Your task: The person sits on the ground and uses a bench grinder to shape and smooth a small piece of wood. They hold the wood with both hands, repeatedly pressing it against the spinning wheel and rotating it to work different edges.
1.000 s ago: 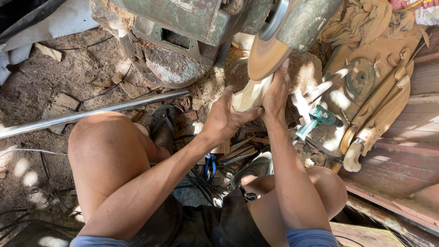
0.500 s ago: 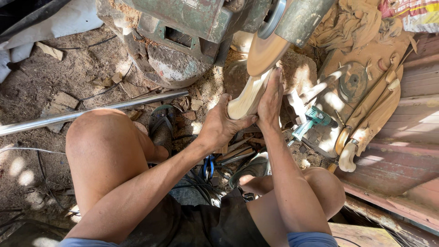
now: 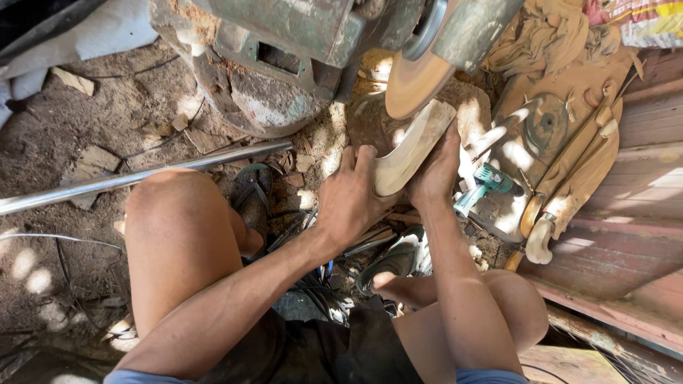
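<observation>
Pale matt wood piece [image 3: 413, 146], seemingly smooth; shiny metal pipe [image 3: 142, 174].

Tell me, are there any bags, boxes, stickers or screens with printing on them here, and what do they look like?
Printed bag or sack: top right corner, lying crumpled behind the dusty cloth; pale yellow with red and green patches, only partly in view.
No screens, signs or stickers show anywhere else.

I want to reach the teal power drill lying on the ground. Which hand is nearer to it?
Right. The right hand grips the curved wooden piece just left of the teal drill; the left hand holds the piece's other side, farther away.
</observation>
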